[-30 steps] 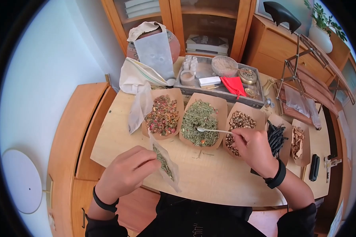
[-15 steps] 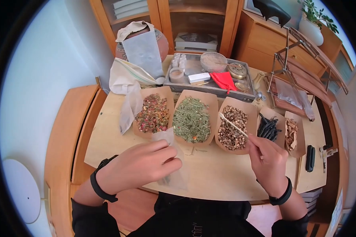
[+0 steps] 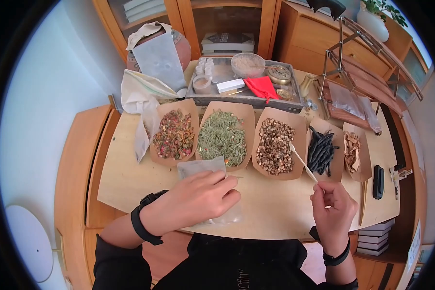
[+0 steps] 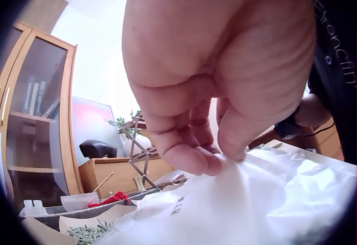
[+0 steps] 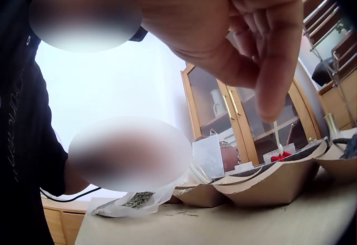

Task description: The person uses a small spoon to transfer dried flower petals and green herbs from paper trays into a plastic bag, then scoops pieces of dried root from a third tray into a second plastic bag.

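My left hand (image 3: pixel 203 195) pinches a translucent pouch (image 4: pixel 240 206) between thumb and fingertips, low over the table's front. Most of the pouch is behind this hand in the head view; the right wrist view shows green herb (image 5: pixel 139 200) inside it. In my right hand (image 3: pixel 334 205) a slim, pale spoon (image 3: pixel 303 163) is pinched by its handle end. Its tip points up and away, at the right side of the paper tray of brown chopped pieces (image 3: pixel 275 147). To the left stands a tray of green needle-like herb (image 3: pixel 222 137), just beyond the pouch.
A tray of reddish dried petals (image 3: pixel 174 135) stands at the left, black sticks (image 3: pixel 322 151) and wood chips (image 3: pixel 353 152) in trays at the right. Behind is a grey tray (image 3: pixel 212 100) with jars and a red pouch (image 3: pixel 262 88). A folding wooden rack (image 3: pixel 357 92) rises at back right.
The spoon has moved from over the green herb to the right, beside the brown pieces. My left hand has brought the pouch rightward and now covers most of it.
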A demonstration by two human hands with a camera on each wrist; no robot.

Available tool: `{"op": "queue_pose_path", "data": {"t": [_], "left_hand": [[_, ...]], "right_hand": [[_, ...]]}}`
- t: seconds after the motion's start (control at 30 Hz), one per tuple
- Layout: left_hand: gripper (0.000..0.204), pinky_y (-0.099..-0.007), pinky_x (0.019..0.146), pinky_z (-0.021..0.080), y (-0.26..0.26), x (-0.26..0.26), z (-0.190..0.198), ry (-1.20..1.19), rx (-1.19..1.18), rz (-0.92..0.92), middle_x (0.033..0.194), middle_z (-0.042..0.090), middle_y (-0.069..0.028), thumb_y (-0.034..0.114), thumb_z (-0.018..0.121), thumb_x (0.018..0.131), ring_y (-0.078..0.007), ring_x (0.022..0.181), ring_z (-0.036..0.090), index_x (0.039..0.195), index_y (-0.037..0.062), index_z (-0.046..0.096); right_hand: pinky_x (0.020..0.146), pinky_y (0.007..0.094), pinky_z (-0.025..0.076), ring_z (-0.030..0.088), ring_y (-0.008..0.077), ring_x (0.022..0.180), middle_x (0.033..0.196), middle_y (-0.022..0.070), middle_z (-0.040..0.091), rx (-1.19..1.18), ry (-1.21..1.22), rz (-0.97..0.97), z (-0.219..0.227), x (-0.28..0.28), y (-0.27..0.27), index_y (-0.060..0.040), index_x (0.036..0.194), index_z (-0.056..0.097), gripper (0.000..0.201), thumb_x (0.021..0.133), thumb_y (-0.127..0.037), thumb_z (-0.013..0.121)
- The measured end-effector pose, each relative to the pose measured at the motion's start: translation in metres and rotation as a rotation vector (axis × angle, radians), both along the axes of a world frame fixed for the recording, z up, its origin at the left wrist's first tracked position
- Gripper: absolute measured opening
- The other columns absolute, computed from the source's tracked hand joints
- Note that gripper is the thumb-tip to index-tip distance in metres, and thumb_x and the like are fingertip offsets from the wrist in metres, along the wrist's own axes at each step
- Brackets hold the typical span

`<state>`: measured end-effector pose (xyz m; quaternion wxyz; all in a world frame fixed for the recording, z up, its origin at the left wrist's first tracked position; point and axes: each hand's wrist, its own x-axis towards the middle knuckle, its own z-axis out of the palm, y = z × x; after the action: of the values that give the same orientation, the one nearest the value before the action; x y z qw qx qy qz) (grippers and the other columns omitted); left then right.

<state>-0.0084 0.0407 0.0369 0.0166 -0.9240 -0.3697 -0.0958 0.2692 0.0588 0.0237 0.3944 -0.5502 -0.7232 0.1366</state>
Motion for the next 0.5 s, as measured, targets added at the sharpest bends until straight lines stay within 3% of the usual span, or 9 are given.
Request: {"op": "queue_pose_path", "data": {"t": [0.33, 0.5], "left_hand": [[0.01, -0.0305, 0.071, 0.05, -0.011, -0.009, -0.016, -0.077, 0.022, 0.129, 0.094, 0.049, -0.0081, 0.007, 0.06, 0.073, -0.0208, 0.086, 0.056, 0.079, 0.004, 0.053], [0.01, -0.0312, 0.069, 0.051, -0.014, -0.009, -0.022, -0.119, 0.043, 0.177, 0.1, 0.051, -0.0091, 0.006, 0.061, 0.073, -0.021, 0.086, 0.057, 0.08, 0.0033, 0.054]], "right_hand": [[0.052, 0.0281, 0.051, 0.068, 0.0199, 0.057, 0.069, 0.012, 0.065, -0.06, 0.06, -0.015, -0.013, -0.005, 0.015, 0.0001, 0.086, 0.061, 0.006, 0.082, 0.001, 0.065], [0.053, 0.0272, 0.052, 0.068, 0.0189, 0.057, 0.066, 0.0126, 0.065, -0.234, -0.009, 0.02, -0.016, 0.002, 0.023, 0.0032, 0.086, 0.061, 0.005, 0.082, 0.001, 0.063]]}}
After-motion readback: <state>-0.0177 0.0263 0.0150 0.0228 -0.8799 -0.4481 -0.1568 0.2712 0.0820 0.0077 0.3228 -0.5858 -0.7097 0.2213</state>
